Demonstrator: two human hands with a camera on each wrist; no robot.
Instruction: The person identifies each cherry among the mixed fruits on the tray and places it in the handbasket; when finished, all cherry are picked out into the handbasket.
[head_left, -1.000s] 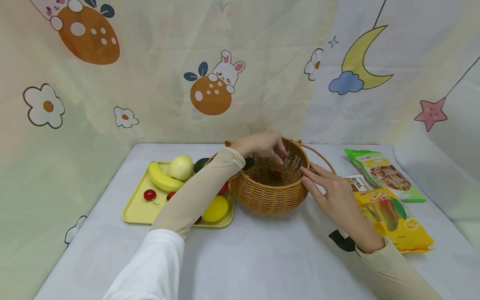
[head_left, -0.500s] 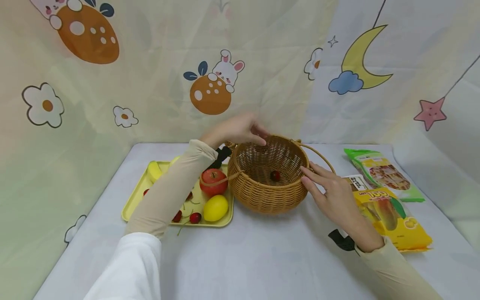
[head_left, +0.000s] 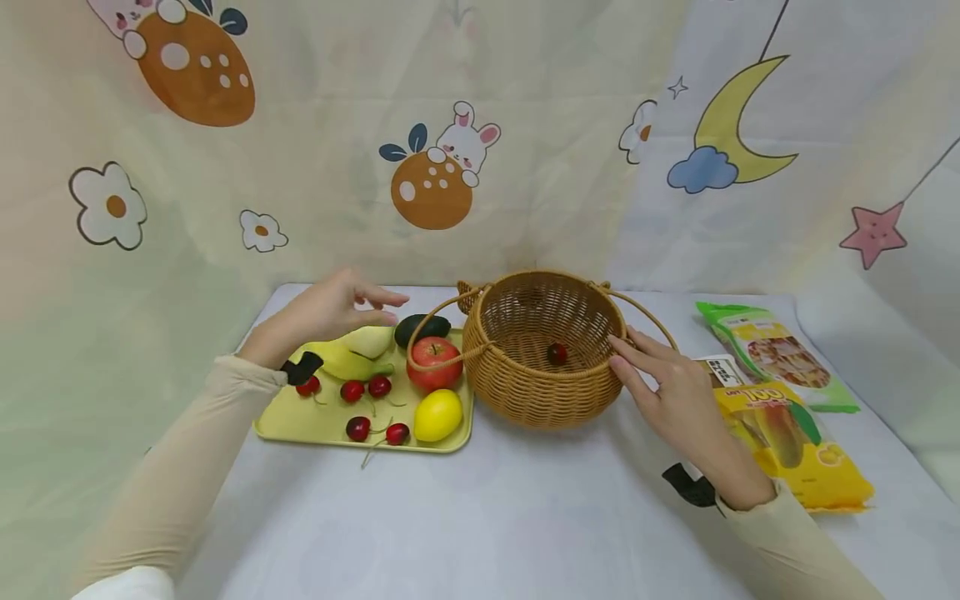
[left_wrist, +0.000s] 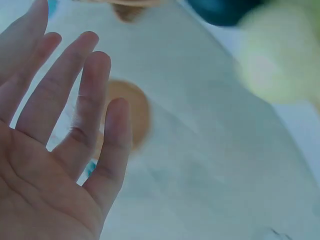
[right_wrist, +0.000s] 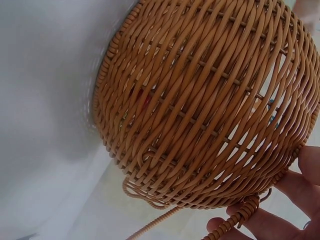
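My left hand [head_left: 333, 302] is raised over the back left of a yellow tray [head_left: 285, 429], its fingers spread and holding nothing; the left wrist view shows the bare palm. On the tray lie bananas [head_left: 333, 360], a pale round fruit [head_left: 369, 340], a dark green avocado [head_left: 422, 331], a red apple-like fruit [head_left: 435, 364], a lemon [head_left: 438, 415] and several cherries [head_left: 379, 386]. My right hand [head_left: 678, 400] touches the right rim of a wicker basket [head_left: 543, 400] with nearly straight fingers. Inside the basket is one dark red cherry [head_left: 557, 353].
The basket's two handles [head_left: 645, 312] are folded out sideways, the left one hanging over the tray. Right of my right hand lie a yellow mango snack bag [head_left: 795, 454] and a green bag [head_left: 791, 358]. A printed curtain [head_left: 555, 167] closes off the back.
My left hand has come out of the basket and moved left over the tray, uncovering the fruit and the cherry in the basket. The right hand stays at the rim.
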